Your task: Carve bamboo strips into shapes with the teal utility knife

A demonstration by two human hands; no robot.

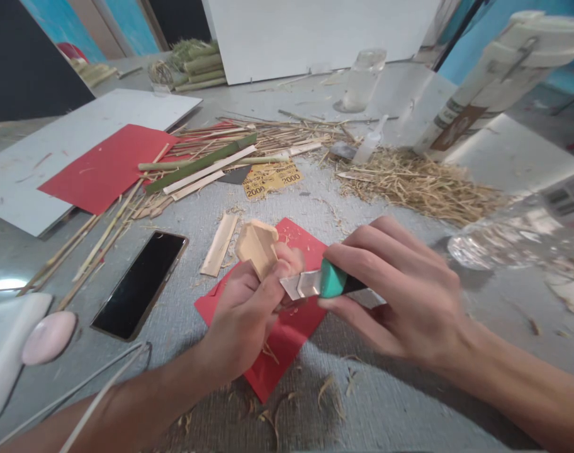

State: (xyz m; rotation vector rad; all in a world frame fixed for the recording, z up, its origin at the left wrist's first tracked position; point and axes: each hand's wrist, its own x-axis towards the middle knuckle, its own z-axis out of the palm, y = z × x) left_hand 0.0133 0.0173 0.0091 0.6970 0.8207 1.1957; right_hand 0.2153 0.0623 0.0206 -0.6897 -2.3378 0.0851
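Observation:
Over a red sheet of paper (287, 352), my left hand (244, 314) is closed round a small pale piece shaped like a little boat or scoop (257, 244), bamboo or wood by its look. My right hand (395, 283) grips a utility knife (333, 280) with a green and black handle. Its short metal blade points left and lies close against my left fingertips; whether it touches the pale piece I cannot tell. A flat pale strip (219, 244) rests on the table just beyond my left hand. Curled shavings (332, 393) are scattered around the paper.
A phone (140, 284) and a pink rounded object (50, 338) lie left, near a white cable (102, 393). Bamboo strips (211, 163) and a yellow card (272, 178) sit ahead. Rightward are a straw heap (419, 182), glass jar (362, 82), tall canister (489, 88) and plastic bottle (513, 236).

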